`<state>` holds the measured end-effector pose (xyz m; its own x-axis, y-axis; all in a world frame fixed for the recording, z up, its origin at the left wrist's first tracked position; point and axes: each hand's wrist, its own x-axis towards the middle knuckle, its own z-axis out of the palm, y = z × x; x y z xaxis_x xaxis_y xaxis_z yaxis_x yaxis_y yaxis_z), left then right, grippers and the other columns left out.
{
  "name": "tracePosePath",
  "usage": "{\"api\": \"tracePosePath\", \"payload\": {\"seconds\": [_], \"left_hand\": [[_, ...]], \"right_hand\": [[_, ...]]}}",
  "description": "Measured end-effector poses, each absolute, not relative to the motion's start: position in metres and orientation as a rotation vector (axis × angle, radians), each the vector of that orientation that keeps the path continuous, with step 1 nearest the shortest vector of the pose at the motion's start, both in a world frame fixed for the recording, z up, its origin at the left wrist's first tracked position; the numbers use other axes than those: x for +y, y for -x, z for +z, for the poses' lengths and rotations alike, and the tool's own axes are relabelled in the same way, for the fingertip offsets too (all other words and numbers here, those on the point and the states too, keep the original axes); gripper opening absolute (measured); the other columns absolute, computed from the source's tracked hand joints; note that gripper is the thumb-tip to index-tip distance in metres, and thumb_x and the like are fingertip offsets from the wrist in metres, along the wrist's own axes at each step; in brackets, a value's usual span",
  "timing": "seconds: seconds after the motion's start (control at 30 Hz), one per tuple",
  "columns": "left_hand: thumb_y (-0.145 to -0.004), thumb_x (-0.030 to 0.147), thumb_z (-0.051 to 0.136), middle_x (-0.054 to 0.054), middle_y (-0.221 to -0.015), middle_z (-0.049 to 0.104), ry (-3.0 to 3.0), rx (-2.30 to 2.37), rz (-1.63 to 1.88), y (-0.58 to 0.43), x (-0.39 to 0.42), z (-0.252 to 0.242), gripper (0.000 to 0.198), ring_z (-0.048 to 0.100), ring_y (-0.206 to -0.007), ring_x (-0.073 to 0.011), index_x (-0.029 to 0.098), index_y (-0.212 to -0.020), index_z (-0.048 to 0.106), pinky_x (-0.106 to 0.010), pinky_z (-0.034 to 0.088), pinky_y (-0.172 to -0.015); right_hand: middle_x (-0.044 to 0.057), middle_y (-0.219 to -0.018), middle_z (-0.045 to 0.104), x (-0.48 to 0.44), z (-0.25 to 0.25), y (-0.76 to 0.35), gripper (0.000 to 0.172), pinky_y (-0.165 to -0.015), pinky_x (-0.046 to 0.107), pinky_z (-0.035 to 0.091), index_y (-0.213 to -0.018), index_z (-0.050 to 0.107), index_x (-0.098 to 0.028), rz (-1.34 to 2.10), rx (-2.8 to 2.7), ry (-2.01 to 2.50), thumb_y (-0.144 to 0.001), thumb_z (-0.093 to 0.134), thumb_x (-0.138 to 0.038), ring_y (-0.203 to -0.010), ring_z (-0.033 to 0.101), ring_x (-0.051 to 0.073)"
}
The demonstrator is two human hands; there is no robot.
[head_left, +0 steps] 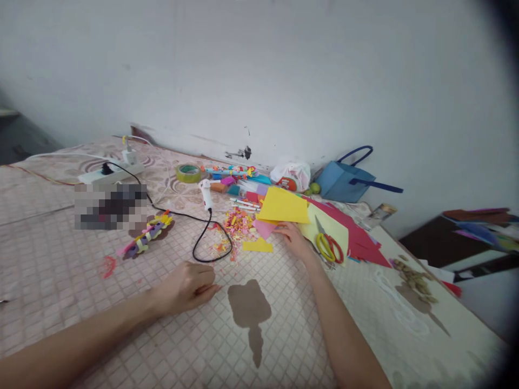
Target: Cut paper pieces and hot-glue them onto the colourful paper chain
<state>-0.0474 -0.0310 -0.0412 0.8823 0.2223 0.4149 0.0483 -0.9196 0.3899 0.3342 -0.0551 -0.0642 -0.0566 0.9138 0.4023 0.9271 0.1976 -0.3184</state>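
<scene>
My left hand (190, 286) rests on the patterned tablecloth, its fingers curled in and no object visible in it. My right hand (292, 239) reaches forward with fingers stretched out, touching the lower edge of a yellow sheet (284, 205) beside a pink paper piece (264, 228). Just right of that hand, scissors (329, 246) with yellow and red handles lie on a pale yellow sheet (338, 229). A yellow strip (258, 246) and a heap of small paper scraps (239, 224) lie left of it. Between my arms is a flat brown patch (249, 303).
A white glue gun (206, 195) trails a black cord toward a power strip (111, 173). Green tape (188, 173), a decorated stick (146, 236), red sheets (363, 237) and a blue bag (344, 181) lie around. The wall (259, 81) borders the far side.
</scene>
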Motion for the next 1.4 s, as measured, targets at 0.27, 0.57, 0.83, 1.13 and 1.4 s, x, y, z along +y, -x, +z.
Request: {"api": "tracePosePath", "payload": {"seconds": [0.27, 0.57, 0.83, 1.13, 1.4], "left_hand": [[-0.089, 0.018, 0.042, 0.003, -0.058, 0.043, -2.708, 0.221, 0.625, 0.048, -0.032, -0.039, 0.031, 0.042, -0.052, -0.0084, 0.018, -0.059, 0.036, -0.023, 0.029, -0.050], [-0.089, 0.017, 0.041, 0.003, -0.057, 0.042, -2.723, 0.209, 0.644, 0.048, -0.031, -0.041, 0.030, 0.040, -0.051, -0.0081, 0.018, -0.060, 0.034, -0.023, 0.028, -0.049], [-0.089, 0.018, 0.042, 0.003, -0.057, 0.042, -2.718, 0.215, 0.622, 0.047, -0.030, -0.043, 0.031, 0.041, -0.052, -0.0083, 0.018, -0.059, 0.034, -0.024, 0.029, -0.050], [-0.089, 0.016, 0.041, 0.003, -0.057, 0.041, -2.692, 0.196, 0.660, 0.047, -0.031, -0.041, 0.030, 0.040, -0.051, -0.0082, 0.018, -0.059, 0.035, -0.023, 0.028, -0.050], [-0.089, 0.016, 0.041, 0.004, -0.057, 0.042, -2.703, 0.206, 0.655, 0.046, -0.031, -0.039, 0.030, 0.040, -0.051, -0.0081, 0.018, -0.059, 0.034, -0.023, 0.028, -0.050]], "right_hand": [[0.008, -0.117, 0.055, -0.048, -0.071, -0.326, 0.051, -0.102, 0.044, 0.035, -0.126, 0.055, -0.026, -0.115, -1.921, 1.769, -0.079, 0.046, -0.007, -0.115, 0.045, 0.024], [0.007, -0.116, 0.059, -0.047, -0.060, -0.316, 0.036, -0.098, 0.039, 0.038, -0.094, 0.072, -0.022, -0.096, -2.017, 1.716, -0.077, 0.047, -0.003, -0.111, 0.047, 0.022], [0.006, -0.129, 0.056, -0.041, -0.070, -0.313, 0.050, -0.100, 0.045, 0.036, -0.129, 0.052, -0.025, -0.107, -2.026, 1.767, -0.083, 0.042, -0.008, -0.120, 0.043, 0.023], [0.009, -0.117, 0.059, -0.037, -0.067, -0.315, 0.028, -0.095, 0.046, 0.041, -0.116, 0.058, -0.018, -0.184, -1.941, 1.873, -0.089, 0.051, -0.022, -0.110, 0.052, 0.024], [0.008, -0.118, 0.056, -0.032, -0.074, -0.315, 0.025, -0.083, 0.040, 0.050, -0.113, 0.056, -0.020, -0.130, -1.806, 1.912, -0.091, 0.051, -0.030, -0.097, 0.058, 0.019]]}}
